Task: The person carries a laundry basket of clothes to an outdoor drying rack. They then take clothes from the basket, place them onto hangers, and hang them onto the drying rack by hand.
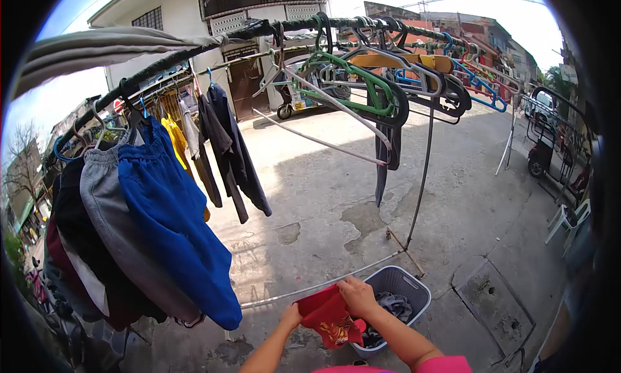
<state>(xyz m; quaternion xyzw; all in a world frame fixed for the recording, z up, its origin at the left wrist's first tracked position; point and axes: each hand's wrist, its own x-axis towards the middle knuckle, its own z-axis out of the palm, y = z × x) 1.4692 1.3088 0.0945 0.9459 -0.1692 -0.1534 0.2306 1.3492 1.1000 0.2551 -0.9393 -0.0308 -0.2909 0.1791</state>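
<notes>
A red garment (322, 313) with a yellowish print is stretched between my two hands, low in the view. My left hand (291, 316) is closed on its left edge. The upper right edge is gripped by my right hand (357, 297). Whether it is a shirt or shorts, I cannot tell. Just beyond and to the right stands a grey plastic laundry basket (424, 298), with grey and dark clothes (394, 306) inside. The garment and my right arm hide part of the basket.
A dark rail (174, 52) crosses overhead, bearing blue shorts (171, 211) and grey shorts (119, 205) at left. Several hangers, including a green hanger (362, 105), hang toward the right. A thin pole (424, 179) meets the concrete ground. A white chair (572, 218) stands far right.
</notes>
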